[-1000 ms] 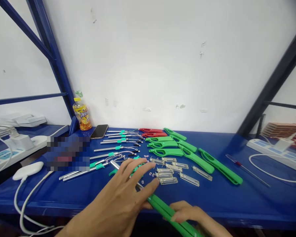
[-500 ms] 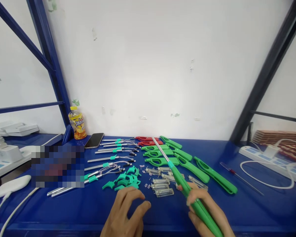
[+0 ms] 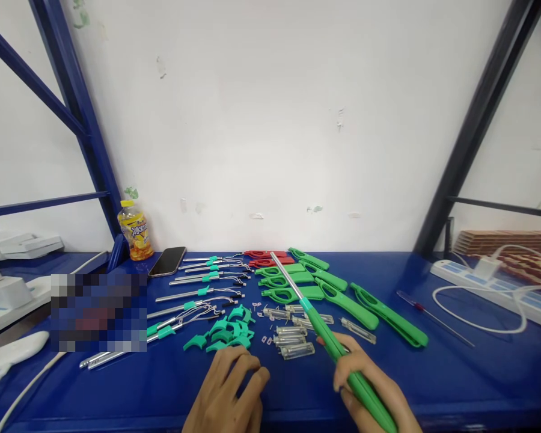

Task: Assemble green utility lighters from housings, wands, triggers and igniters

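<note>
My right hand (image 3: 365,379) is wrapped round the green handle of a long-nosed lighter (image 3: 322,331). Its silver tube points up and away to the left, and a teal part shows at the tube's base. Low at centre, my left hand (image 3: 232,391) has its fingers curled and drawn together; whatever lies in them is hidden. Just beyond its knuckles is a heap of curved teal triggers (image 3: 234,328). Between the hands lie several clear fuel tanks (image 3: 295,350) and tiny loose parts (image 3: 267,340).
Metal lighter tubes with wires (image 3: 180,297) lie in a row at left. Green handle shells (image 3: 349,307) and red ones (image 3: 270,263) lie behind. A screwdriver (image 3: 433,317) and power strip (image 3: 509,294) are at right; a phone (image 3: 168,261) and bottle (image 3: 136,231) stand back left.
My left hand's fingers have drawn closer together, where thumb and forefinger were apart. The right hand still grips the lighter. The whole view has shifted slightly.
</note>
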Available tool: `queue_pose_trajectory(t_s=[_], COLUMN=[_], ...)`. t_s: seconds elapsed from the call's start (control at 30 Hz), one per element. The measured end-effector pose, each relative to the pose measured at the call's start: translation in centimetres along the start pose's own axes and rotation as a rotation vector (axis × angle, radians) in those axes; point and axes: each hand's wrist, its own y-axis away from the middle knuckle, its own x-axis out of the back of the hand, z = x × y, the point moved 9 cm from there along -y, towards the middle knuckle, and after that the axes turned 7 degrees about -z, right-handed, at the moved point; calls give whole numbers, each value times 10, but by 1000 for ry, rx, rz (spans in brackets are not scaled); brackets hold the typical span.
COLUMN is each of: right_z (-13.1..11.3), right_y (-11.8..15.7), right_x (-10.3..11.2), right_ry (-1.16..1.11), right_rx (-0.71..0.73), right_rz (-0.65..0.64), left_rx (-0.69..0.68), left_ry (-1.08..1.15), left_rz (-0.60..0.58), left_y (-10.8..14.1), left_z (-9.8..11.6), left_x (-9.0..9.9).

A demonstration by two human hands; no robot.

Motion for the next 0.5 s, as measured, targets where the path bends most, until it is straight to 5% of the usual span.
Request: queue_pose_trajectory(t_s=[0.23, 0.5], right_z=[19, 9], right_y=[4, 0], right_x=[3, 6], right_ry=[11, -19], right_rx=[31, 18], right_rz=[-28, 15], left_rx=[-31, -10], left_ry=[22, 21], left_rz=[8, -24], left_y=[-1, 3], left_z=[-4, -5], left_x=[-2, -6])
